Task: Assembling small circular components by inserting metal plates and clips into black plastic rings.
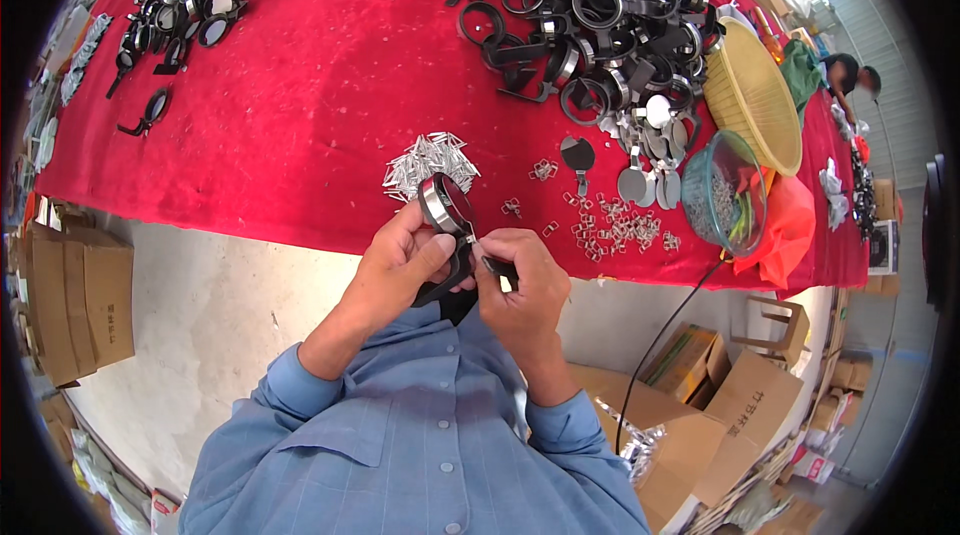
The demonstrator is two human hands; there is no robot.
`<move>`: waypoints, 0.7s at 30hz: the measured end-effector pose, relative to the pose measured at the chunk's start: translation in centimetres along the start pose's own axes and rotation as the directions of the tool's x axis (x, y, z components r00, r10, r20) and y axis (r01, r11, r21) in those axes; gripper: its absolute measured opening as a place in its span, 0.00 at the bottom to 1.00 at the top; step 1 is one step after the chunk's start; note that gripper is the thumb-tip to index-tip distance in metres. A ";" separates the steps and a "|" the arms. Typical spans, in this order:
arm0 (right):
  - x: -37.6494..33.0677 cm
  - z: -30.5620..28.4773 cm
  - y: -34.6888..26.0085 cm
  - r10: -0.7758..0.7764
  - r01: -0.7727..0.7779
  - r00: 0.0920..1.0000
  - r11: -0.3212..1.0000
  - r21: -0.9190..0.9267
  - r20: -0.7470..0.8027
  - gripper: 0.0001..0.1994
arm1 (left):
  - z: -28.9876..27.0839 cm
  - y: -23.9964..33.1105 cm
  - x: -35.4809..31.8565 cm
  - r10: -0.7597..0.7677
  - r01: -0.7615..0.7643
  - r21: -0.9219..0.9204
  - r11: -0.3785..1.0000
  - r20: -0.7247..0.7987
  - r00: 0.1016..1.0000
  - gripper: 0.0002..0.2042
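Head view: left hand grips a black magnifier, ring end tilted up-left toward the counter. Right hand pinches its handle end, lower right, touching.

Cloth red, plain. Rings black w/ silver rims. Clips silver. Basket yellow, woven. Bowl clear blue-green. Shirt blue, fine check. Boxes brown.
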State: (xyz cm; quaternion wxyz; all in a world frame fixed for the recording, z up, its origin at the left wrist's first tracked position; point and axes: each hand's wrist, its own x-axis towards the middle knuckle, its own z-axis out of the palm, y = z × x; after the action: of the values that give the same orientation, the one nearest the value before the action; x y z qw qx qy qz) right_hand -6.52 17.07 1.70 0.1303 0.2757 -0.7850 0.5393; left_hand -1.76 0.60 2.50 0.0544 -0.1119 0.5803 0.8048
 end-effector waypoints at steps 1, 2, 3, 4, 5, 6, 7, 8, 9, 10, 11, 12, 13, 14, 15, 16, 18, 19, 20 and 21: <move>0.0 0.0 0.0 0.031 -0.031 1.000 0.999 0.025 -0.007 0.15 | 0.3 0.3 0.0 -0.001 0.001 0.000 1.000 0.002 1.000 0.15; 0.0 -0.1 0.0 0.032 -0.032 0.999 0.999 0.024 -0.008 0.15 | 0.6 0.7 -0.1 -0.001 0.002 -0.041 0.999 0.015 1.000 0.13; 0.2 -0.2 0.0 0.010 -0.010 1.000 1.000 0.000 -0.006 0.12 | 0.8 0.9 -0.1 0.001 0.001 -0.082 0.997 0.026 1.000 0.10; 0.3 -0.3 0.0 -0.013 0.013 1.000 1.000 -0.025 -0.003 0.09 | 0.7 0.7 -0.1 0.001 0.001 -0.083 0.997 0.026 1.000 0.10; 0.4 -0.3 0.0 -0.013 0.013 1.000 1.000 -0.025 -0.002 0.09 | 0.5 0.5 0.0 0.003 0.000 -0.087 0.996 0.037 0.999 0.08; 0.4 -0.4 0.0 -0.020 0.020 1.000 0.999 -0.031 0.003 0.09 | 0.4 0.3 0.1 0.005 0.000 -0.091 0.996 0.049 0.999 0.06; 0.4 -0.4 0.0 -0.026 0.026 1.000 0.999 -0.037 0.007 0.09 | 0.5 0.3 0.1 0.005 0.000 -0.092 0.996 0.050 0.999 0.06; 0.4 -0.4 0.0 -0.026 0.026 1.000 0.999 -0.037 0.008 0.09 | 0.6 0.3 0.1 0.004 0.001 -0.116 0.993 0.050 0.999 0.05; 0.4 -0.4 -0.1 0.003 -0.003 1.000 1.000 -0.009 0.002 0.09 | 0.6 0.3 0.1 0.004 0.003 -0.139 0.990 0.050 0.999 0.04; 0.4 -0.4 -0.1 0.033 -0.033 0.999 0.999 0.020 -0.004 0.09 | 0.6 0.4 0.2 0.003 0.004 -0.139 0.990 0.050 0.999 0.04; 0.4 -0.4 -0.1 0.033 -0.033 0.999 0.999 0.019 -0.003 0.09 | 0.5 0.5 0.2 0.010 -0.003 -0.125 0.992 0.058 0.998 0.04; 0.6 -0.4 -0.1 -0.001 0.000 1.000 1.000 0.010 0.004 0.09 | 0.5 0.6 0.3 0.017 -0.010 -0.110 0.994 0.064 0.998 0.05; 0.7 -0.4 -0.1 -0.034 0.034 0.999 0.999 0.002 0.012 0.09 | 0.5 0.6 0.3 0.017 -0.010 -0.110 0.994 0.064 0.998 0.05; 0.7 -0.4 -0.2 -0.034 0.034 0.999 0.999 0.002 0.012 0.09 | 0.5 0.6 0.2 0.019 -0.012 -0.100 0.995 0.062 0.998 0.04; 0.8 -0.5 -0.4 -0.026 0.026 0.999 1.000 0.009 0.026 0.10 | 0.4 0.6 0.2 0.020 -0.014 -0.090 0.996 0.062 0.998 0.04; 0.8 -0.5 -0.5 -0.018 0.018 0.999 1.000 0.015 0.039 0.11 | 0.3 0.5 0.2 0.019 -0.013 -0.091 0.996 0.063 0.998 0.04; 0.7 -0.5 -0.5 0.004 -0.006 0.998 1.000 0.031 0.060 0.11 | 0.0 0.1 0.3 0.027 -0.019 -0.106 0.994 0.070 0.997 0.06; 0.6 -0.5 -0.6 0.025 -0.029 0.996 0.999 0.046 0.081 0.12 | 0.0 -0.1 0.3 0.027 -0.019 -0.106 0.994 0.070 0.997 0.06; 0.5 -0.5 -0.6 0.025 -0.029 0.997 0.999 0.046 0.079 0.12 | 0.0 -0.3 0.3 0.043 -0.043 -0.038 0.998 0.018 0.999 0.08; 0.5 -0.5 -0.6 -0.032 0.031 0.993 0.999 0.005 0.113 0.11 | 0.0 -0.5 0.3 0.063 -0.062 0.031 0.998 -0.030 0.998 0.11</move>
State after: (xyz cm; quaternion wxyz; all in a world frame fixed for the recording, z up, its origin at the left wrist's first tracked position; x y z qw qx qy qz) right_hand -6.60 17.24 2.56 0.0936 0.3184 -0.7858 0.5218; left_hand -1.95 0.77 2.00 0.0217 -0.1054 0.5965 0.7954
